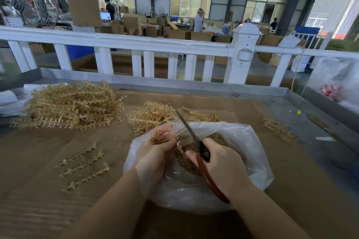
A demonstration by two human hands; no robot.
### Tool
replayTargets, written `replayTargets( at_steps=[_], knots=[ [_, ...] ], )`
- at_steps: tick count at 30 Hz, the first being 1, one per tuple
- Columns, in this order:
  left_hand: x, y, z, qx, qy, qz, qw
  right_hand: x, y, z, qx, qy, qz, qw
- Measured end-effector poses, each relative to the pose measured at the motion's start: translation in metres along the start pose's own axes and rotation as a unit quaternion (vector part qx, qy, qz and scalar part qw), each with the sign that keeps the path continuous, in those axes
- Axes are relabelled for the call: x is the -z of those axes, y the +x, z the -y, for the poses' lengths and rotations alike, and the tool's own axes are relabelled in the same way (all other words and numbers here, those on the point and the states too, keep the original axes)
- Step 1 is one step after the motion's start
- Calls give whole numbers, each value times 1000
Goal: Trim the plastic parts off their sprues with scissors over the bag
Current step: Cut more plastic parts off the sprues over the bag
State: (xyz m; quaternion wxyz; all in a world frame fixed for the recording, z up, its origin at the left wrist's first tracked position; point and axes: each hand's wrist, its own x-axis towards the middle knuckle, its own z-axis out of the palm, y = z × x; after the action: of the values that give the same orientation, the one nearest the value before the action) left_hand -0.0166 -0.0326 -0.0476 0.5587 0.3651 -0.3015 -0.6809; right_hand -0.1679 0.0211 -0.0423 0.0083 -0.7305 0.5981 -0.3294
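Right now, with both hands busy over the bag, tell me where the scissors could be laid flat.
Bare cardboard lies right of the bag, up to the stray sprue near the tray wall. Another patch lies at the near left, below the loose sprue. It is crowded behind the bag, around the small pile, and at far left under the big pile.

Both bare forearms reach in from the near edge and draw together toward the middle. The left hand (pixel 155 153) is turned palm-inward, its fingers curled round a tan plastic sprue (pixel 167 132) that sticks up past the knuckles. Just right of it, the right hand (pixel 219 167) is knuckles-up, gripping the brown-handled scissors (pixel 202 153), whose dark blades point far and left.
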Motion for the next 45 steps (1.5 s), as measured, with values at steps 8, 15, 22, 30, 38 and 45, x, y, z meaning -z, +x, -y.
replayTargets(
  at_steps=[8, 15, 22, 30, 38, 45],
  knots=[
    [-1, 1, -1, 29, -6, -20, 999, -14, -4, -5, -4, -72, 30, 997],
    [1, 0, 0, 37, -34, -5, 999, -18, -5, -2, -9, -38, 19, 999],
    [3, 0, -2, 30, -10, -23, 999, -18, -8, -4, -10, -74, 70, 995],
    [4, 0, -3, 41, -13, -16, 999, -20, -9, -8, -18, -80, 73, 994],
    [4, 0, -2, 49, 25, -12, 998, -23, -11, -7, -12, -89, 61, 994],
    [0, -4, -4, 52, 44, 9, 998, -21, -9, -5, -5, -93, 62, 994]
  ],
)
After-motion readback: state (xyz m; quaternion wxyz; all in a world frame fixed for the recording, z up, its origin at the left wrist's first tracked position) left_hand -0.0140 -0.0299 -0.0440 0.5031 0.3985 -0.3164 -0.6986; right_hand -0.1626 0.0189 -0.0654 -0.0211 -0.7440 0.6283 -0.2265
